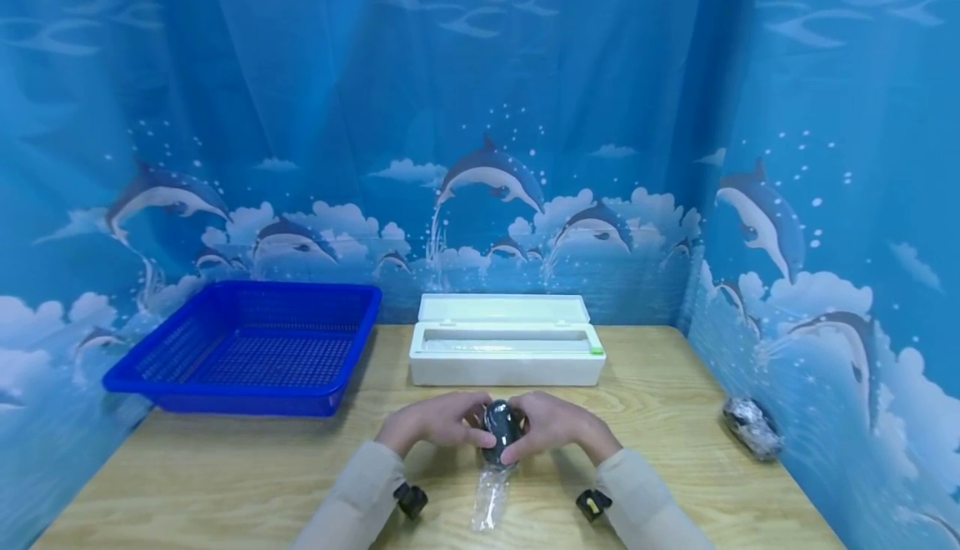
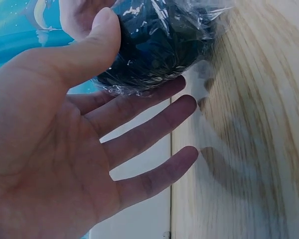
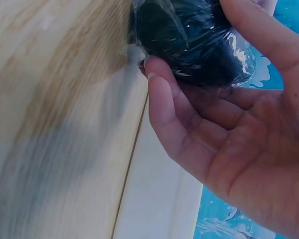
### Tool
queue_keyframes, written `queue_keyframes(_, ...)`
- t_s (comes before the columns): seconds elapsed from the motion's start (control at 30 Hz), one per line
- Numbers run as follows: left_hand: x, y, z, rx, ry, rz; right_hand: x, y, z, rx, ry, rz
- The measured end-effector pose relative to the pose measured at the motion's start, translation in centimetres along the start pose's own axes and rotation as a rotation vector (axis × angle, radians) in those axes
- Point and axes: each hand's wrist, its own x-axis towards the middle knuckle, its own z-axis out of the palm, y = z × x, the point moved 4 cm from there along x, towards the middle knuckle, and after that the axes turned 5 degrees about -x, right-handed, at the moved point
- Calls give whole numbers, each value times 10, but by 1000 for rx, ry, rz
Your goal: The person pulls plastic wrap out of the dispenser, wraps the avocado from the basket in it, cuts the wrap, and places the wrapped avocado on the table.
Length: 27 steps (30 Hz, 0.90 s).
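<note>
Both hands hold a dark, rounded object [image 1: 502, 431] wrapped in clear plastic film, above the front middle of the table. My left hand [image 1: 452, 421] grips its left side between thumb and forefinger; in the left wrist view the other fingers are spread below it. On the opposite side my right hand [image 1: 552, 423] grips it, thumb on top and fingers curled beneath. A loose tail of clear film [image 1: 491, 500] hangs from the object toward the near edge. Glossy wrinkled film covers the dark object [image 3: 189, 42] in the right wrist view. What exactly lies under the film I cannot tell.
Behind the hands stands a white cling film dispenser box [image 1: 506, 371], lid raised, with a green piece at its right end. A blue plastic basket [image 1: 225, 400] sits at the left. Another film-wrapped dark item [image 1: 753, 427] lies at the table's right edge. Dolphin-print curtains [image 1: 487, 117] surround the table.
</note>
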Motion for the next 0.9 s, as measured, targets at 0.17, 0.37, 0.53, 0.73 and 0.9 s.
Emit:
queue_keyframes(0.17,-3,1,-6,-39,45,30,-2,-5,-6,-22,50,-42)
queue_keyframes(0.37,-3,6,-18,-117,139,164,-5,-11,-19,-34,174,-94)
queue_keyframes(0.53,-4,16,-25,-106,188,286,-7,-14,-27,-55,266,-108)
queue_keyframes(0.73,-9,24,-32,-109,254,323,-8,-16,-31,-24,343,-65)
queue_keyframes(0.9,-11,26,-35,-82,349,337,-7,-16,-33,14,375,-48)
